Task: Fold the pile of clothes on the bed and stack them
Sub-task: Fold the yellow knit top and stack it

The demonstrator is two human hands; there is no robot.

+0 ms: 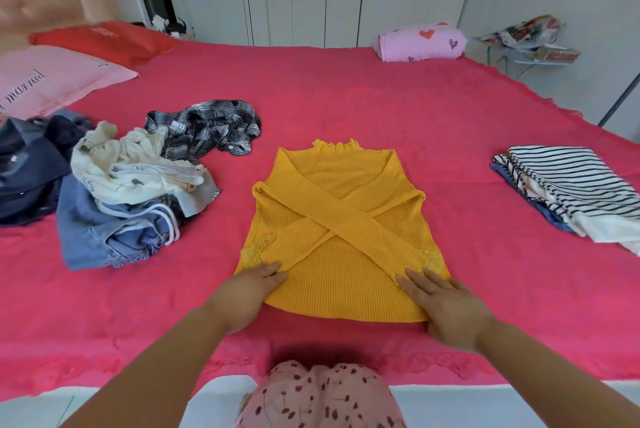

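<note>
pink pillow (69, 76), cursive "married"; word's start cut off

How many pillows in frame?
2. A pink pillow lies at the far left edge, and a red pillow sits just behind it. The frame cuts off there, so more may be hidden.

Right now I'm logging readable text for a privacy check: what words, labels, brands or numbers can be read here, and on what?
"married", in dark script, earlier letters cut off by the frame edge: on the pink pillow.
Small print on the white garment at left: too small to read.
Faint mark on the red pillow: blurred.
Printed papers at far right: blurred.
</note>
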